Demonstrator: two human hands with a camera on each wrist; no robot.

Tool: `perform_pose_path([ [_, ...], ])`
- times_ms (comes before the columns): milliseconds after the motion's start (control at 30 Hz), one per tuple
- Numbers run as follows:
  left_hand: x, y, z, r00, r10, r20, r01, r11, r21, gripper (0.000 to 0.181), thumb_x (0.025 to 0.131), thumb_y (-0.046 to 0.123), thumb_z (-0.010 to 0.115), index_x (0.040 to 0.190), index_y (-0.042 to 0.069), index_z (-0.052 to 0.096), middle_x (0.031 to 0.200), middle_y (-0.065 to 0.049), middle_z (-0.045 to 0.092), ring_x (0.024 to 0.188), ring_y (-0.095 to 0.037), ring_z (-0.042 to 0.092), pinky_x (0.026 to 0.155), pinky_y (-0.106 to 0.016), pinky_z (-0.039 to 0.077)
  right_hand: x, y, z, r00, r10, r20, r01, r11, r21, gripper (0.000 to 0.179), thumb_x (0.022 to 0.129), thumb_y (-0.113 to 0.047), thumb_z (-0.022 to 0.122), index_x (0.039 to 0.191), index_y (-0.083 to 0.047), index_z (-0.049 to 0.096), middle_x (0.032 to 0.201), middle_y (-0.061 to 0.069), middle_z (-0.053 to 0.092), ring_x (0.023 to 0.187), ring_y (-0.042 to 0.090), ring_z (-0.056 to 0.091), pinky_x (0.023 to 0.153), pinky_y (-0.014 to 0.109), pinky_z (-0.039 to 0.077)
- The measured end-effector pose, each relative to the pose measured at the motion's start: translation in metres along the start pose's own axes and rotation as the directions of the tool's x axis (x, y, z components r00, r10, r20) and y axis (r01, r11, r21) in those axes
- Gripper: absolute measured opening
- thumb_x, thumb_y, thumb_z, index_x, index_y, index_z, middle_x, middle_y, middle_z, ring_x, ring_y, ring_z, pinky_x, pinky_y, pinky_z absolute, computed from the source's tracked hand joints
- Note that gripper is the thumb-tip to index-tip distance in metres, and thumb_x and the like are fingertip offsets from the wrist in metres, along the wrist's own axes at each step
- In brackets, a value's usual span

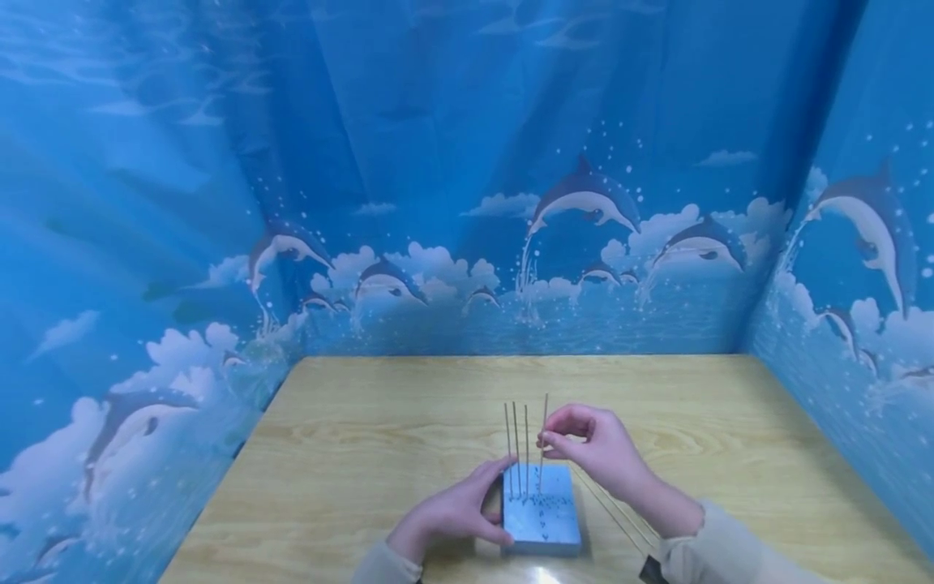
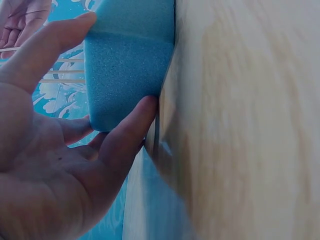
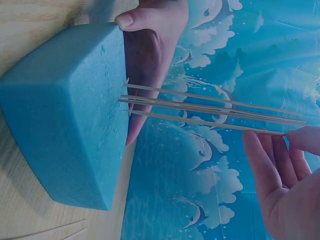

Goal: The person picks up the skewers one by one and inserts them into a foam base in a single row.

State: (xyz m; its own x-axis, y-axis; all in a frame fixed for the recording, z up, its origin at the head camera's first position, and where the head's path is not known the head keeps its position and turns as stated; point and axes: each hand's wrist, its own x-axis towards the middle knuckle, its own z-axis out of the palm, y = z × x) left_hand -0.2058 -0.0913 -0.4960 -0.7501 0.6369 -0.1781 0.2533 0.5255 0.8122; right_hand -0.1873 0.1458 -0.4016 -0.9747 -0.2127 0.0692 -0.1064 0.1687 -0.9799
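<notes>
Left hand grips block; right hand pinches 1 stick, seemingly inserted.

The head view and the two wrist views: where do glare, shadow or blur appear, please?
Head view: a white glare spot on the pale wood-grain table just below the rectangular blue foam block; left wrist view: rather dim, with soft wood grain and a dark patch beside the block; right wrist view: bluish cast, the block's shadow on the table, thin tan sticks fairly clear.
</notes>
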Motion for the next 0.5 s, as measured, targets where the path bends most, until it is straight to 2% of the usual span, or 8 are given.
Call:
perform_pose_path([
  [300,0.0004,0.0008,-0.0002,1.0,0.008,-0.008,-0.007,0.999,0.033,0.111,0.068,0.031,0.088,0.158,0.024,0.022,0.161,-0.01,0.029,0.146,-0.034,0.031,0.119,-0.058,0.029,0.0008,0.0026,0.0016,1.0,-0.006,-0.005,0.006,1.0,-0.018,0.018,0.089,-0.003,0.067,0.102,0.009,0.064,0.099,0.02,0.07,0.09,0.026,0.072,0.077,0.031,0.063],
  [500,-0.0005,0.0,0.0001,1.0,0.004,-0.002,-0.004,1.0,0.024,0.111,0.068,0.032,0.088,0.158,0.024,0.022,0.161,-0.01,0.028,0.146,-0.034,0.031,0.119,-0.058,0.029,-0.0006,0.0035,0.0035,1.0,0.004,0.001,-0.004,1.0,-0.01,0.018,0.089,-0.002,0.067,0.102,0.01,0.064,0.098,0.02,0.07,0.09,0.026,0.072,0.077,0.031,0.063],
])
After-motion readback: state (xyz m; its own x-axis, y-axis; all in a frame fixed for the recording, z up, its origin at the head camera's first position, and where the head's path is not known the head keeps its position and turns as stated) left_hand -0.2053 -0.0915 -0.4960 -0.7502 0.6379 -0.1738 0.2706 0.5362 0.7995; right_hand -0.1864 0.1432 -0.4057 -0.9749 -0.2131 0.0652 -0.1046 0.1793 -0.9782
